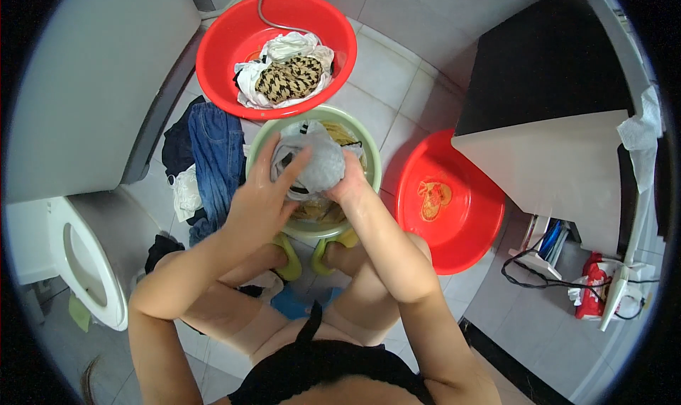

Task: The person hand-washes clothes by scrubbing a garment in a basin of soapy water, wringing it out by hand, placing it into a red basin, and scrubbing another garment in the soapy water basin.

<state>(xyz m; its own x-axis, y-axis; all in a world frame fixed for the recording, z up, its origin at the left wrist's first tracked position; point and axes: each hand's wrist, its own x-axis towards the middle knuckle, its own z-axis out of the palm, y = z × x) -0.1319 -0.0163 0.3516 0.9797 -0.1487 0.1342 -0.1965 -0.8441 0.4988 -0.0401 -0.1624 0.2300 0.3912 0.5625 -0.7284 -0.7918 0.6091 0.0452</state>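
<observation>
Over the pale green basin (377,176) a bunched grey cloth garment (322,163) with black marks is held up. My right hand (348,179) grips its right side, with most of the fingers hidden behind the cloth. At the garment's left side is my left hand (263,195), its fingers spread apart and partly in front of the cloth; whether they touch it is hard to tell. Yellowish-brown fabric (340,133) lies in the basin below, partly covered by the garment and my hands.
Beyond the basin, a red tub (213,48) holds white clothes and a black-and-tan patterned cloth (291,79). Blue jeans (215,155) and other clothes lie on the floor at left, near a toilet seat (109,293). Another red tub (463,235) stands right, by a cabinet (553,160).
</observation>
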